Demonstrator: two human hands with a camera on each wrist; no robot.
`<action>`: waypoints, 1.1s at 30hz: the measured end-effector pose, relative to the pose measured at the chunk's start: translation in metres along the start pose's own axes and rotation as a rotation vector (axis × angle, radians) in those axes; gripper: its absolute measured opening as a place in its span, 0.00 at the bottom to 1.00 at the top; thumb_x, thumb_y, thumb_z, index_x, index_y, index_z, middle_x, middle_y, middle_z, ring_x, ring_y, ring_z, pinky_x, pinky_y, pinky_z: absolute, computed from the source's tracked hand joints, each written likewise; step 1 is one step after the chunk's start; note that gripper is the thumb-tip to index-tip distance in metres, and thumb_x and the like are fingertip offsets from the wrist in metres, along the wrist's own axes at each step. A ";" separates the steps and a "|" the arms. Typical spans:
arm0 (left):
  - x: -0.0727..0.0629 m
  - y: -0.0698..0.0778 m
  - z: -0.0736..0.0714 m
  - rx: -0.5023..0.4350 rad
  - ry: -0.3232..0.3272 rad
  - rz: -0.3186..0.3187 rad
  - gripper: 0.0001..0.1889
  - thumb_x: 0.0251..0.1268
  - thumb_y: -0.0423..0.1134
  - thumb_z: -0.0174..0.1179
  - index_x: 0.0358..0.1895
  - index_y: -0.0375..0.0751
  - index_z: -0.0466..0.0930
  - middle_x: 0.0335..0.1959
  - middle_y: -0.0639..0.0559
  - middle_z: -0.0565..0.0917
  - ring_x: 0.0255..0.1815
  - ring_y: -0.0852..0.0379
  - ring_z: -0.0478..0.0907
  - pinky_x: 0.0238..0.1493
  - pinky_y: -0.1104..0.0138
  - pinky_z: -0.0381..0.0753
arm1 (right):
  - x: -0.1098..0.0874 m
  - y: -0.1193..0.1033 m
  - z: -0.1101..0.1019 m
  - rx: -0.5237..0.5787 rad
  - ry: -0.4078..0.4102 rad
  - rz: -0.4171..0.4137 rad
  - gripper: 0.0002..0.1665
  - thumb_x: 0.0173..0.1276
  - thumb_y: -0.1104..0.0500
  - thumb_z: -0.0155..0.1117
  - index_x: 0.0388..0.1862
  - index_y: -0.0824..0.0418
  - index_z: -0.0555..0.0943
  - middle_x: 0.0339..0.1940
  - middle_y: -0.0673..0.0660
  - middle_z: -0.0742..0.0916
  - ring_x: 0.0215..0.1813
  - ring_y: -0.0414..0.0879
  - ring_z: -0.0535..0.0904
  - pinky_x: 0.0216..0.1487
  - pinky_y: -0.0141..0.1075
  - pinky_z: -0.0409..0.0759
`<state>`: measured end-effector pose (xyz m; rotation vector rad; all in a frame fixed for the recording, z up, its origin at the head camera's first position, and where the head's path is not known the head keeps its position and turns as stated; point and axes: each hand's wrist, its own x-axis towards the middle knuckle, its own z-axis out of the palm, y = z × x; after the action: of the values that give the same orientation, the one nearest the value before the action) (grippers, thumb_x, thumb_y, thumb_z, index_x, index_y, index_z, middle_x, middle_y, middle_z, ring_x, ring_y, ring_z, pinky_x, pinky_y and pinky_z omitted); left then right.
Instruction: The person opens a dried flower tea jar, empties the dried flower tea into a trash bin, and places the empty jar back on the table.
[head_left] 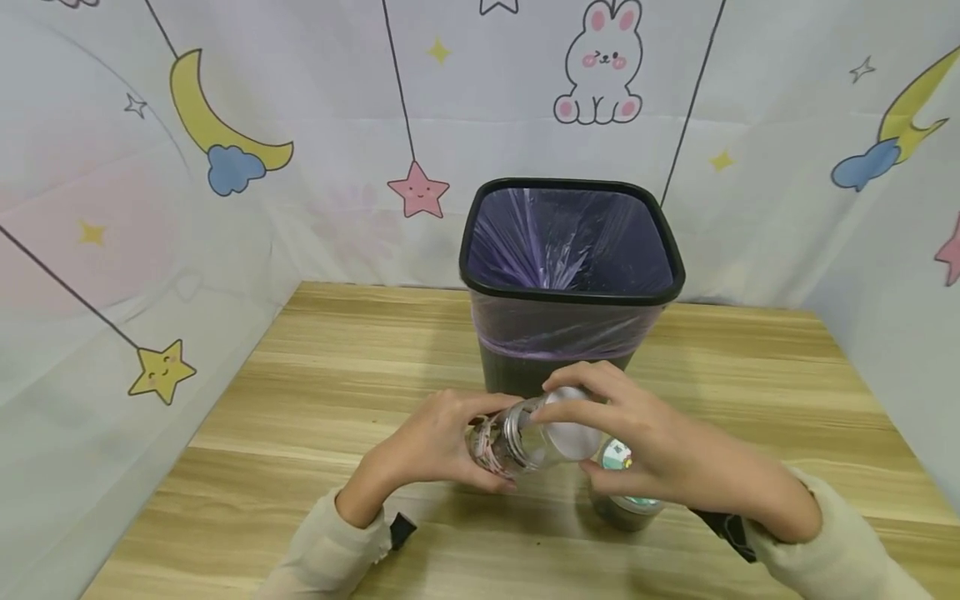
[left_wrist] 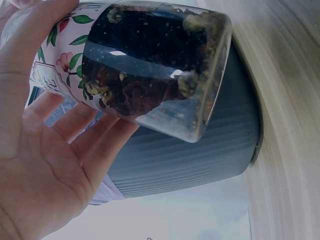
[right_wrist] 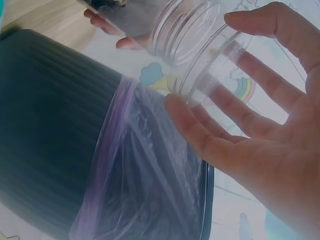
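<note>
My left hand (head_left: 442, 442) grips a clear jar (left_wrist: 155, 65) of dried flower tea, thumb on one side and fingers on the other. The jar lies tilted nearly on its side, with a pink floral label. Its threaded neck (right_wrist: 187, 32) points toward my right hand (head_left: 626, 433). That hand holds a clear cup-like lid (head_left: 573, 425) between thumb and fingers at the neck; whether the two touch, I cannot tell. Under the right hand stands a second container (head_left: 626, 517) with a printed top, partly hidden by the hand.
Behind the hands stands a dark bin (head_left: 513, 375) lined with a translucent purple bag (head_left: 525, 325). It rests on the wood-grain table (head_left: 337, 358). A white cloth with cartoon prints (head_left: 510, 125) hangs around the back and sides.
</note>
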<state>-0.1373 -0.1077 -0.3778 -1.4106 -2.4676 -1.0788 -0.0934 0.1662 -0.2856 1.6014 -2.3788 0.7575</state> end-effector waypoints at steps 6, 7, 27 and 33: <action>0.001 0.001 0.001 0.012 0.002 0.002 0.42 0.36 0.53 0.83 0.62 0.51 0.79 0.47 0.61 0.86 0.43 0.68 0.80 0.44 0.72 0.81 | -0.008 0.006 -0.002 0.010 -0.001 0.023 0.40 0.48 0.68 0.67 0.64 0.50 0.75 0.61 0.52 0.74 0.60 0.43 0.68 0.53 0.35 0.74; 0.001 0.001 0.001 0.012 0.000 0.001 0.42 0.36 0.53 0.83 0.62 0.51 0.79 0.47 0.61 0.85 0.44 0.68 0.80 0.45 0.72 0.81 | -0.009 0.007 -0.002 0.007 -0.003 0.030 0.41 0.48 0.68 0.68 0.65 0.50 0.75 0.61 0.52 0.74 0.60 0.43 0.68 0.53 0.35 0.75; 0.000 -0.002 0.001 0.017 -0.020 -0.022 0.42 0.36 0.54 0.82 0.63 0.50 0.79 0.50 0.61 0.86 0.47 0.68 0.81 0.48 0.70 0.81 | -0.048 0.034 -0.012 -0.040 -0.006 0.177 0.44 0.46 0.68 0.74 0.65 0.49 0.75 0.61 0.50 0.76 0.58 0.44 0.72 0.53 0.34 0.77; -0.001 -0.002 0.000 0.025 -0.012 -0.028 0.43 0.36 0.55 0.82 0.63 0.50 0.79 0.50 0.60 0.86 0.48 0.67 0.81 0.50 0.69 0.81 | -0.065 0.046 -0.014 -0.036 0.006 0.229 0.43 0.44 0.70 0.76 0.63 0.53 0.77 0.61 0.51 0.76 0.58 0.43 0.72 0.58 0.22 0.70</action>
<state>-0.1385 -0.1091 -0.3793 -1.3834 -2.5080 -1.0440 -0.1107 0.2395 -0.3147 1.3266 -2.5853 0.7518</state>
